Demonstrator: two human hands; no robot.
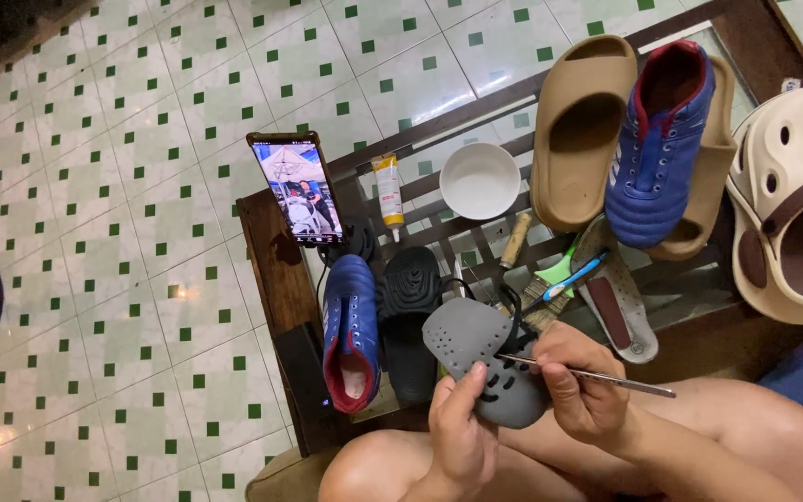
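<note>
The left hand [462, 432] grips a grey insole [480, 358]. The right hand [580, 386] pinches a thin metal tool [606, 376] touching the insole. A blue shoe [350, 330] lies just beside the insole.

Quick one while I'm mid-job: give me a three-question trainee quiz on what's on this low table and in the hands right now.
1. True or false: the right hand holds a thin metal tool against the grey insole.
2. Which hand grips the grey insole from below? A) left hand B) right hand C) neither
3. Fill in: the white bowl sits between the glue tube and the tan ____.

Key
1. True; its tip meets the insole near the fingers.
2. A; the thumb lies on top of the insole.
3. Slide sandal; a blue shoe lies just beside it.
</note>
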